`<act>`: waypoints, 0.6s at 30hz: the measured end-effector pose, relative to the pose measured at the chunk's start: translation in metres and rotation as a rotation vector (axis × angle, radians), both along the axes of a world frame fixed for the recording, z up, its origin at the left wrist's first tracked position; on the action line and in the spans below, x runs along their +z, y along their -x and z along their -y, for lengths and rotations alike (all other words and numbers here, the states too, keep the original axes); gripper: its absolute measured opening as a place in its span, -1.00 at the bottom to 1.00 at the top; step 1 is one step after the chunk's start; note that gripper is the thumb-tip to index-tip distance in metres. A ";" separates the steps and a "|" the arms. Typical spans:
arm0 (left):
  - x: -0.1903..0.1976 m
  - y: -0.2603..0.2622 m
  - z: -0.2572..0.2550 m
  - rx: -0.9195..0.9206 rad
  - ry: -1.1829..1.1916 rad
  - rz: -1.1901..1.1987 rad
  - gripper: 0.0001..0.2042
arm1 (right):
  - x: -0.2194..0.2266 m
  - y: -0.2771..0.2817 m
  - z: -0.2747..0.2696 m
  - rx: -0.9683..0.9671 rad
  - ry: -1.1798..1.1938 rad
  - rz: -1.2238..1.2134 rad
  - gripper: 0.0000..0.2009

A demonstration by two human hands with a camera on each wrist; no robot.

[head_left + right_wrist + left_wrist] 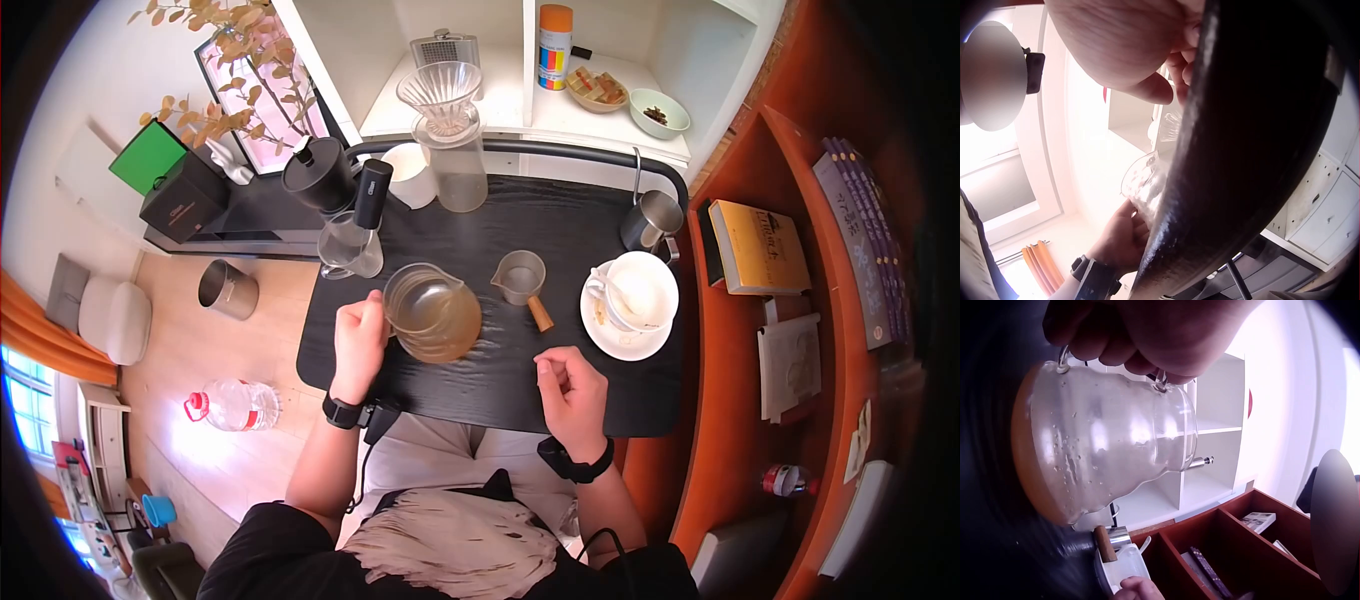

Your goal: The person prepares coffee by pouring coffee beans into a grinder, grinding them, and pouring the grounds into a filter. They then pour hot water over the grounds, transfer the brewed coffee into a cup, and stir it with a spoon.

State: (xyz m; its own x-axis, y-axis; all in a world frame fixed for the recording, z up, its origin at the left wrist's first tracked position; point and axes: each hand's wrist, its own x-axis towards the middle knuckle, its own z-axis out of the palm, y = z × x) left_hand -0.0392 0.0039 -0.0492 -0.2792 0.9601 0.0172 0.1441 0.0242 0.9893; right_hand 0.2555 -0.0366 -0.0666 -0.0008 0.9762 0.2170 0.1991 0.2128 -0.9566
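Observation:
A glass server (432, 312) with brown liquid in its bottom stands on the black table (500, 390). The left hand (360, 345) grips its handle; in the left wrist view the fingers of that hand (1129, 337) curl round the glass handle of the server (1104, 437). At the table's front edge rests the right hand (574, 400), loosely curled and holding nothing. Ahead of it lies a small glass cup with a wooden handle (522, 280). To the right is a white cup (640, 290) on a saucer (622, 345).
Along the table's back stand a glass dripper (440, 95) on a server, a white cup (410, 175), a black grinder (373, 195) over a glass jug, and a metal pitcher (652, 220) at the right. A red-brown bookshelf (705, 400) flanks the table; a water bottle (240, 405) lies on the floor.

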 end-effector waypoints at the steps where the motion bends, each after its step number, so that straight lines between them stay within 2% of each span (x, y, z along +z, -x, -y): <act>1: 0.000 0.005 0.000 0.021 -0.003 0.009 -0.41 | 0.001 0.000 0.000 0.000 -0.004 0.008 -0.95; 10: -0.005 0.006 -0.021 0.054 -0.036 0.001 -0.41 | 0.000 0.000 0.000 -0.007 -0.010 0.006 -0.94; 18: 0.001 -0.009 -0.003 -0.014 -0.012 0.015 -0.41 | 0.000 0.001 0.000 -0.012 -0.018 0.013 -0.94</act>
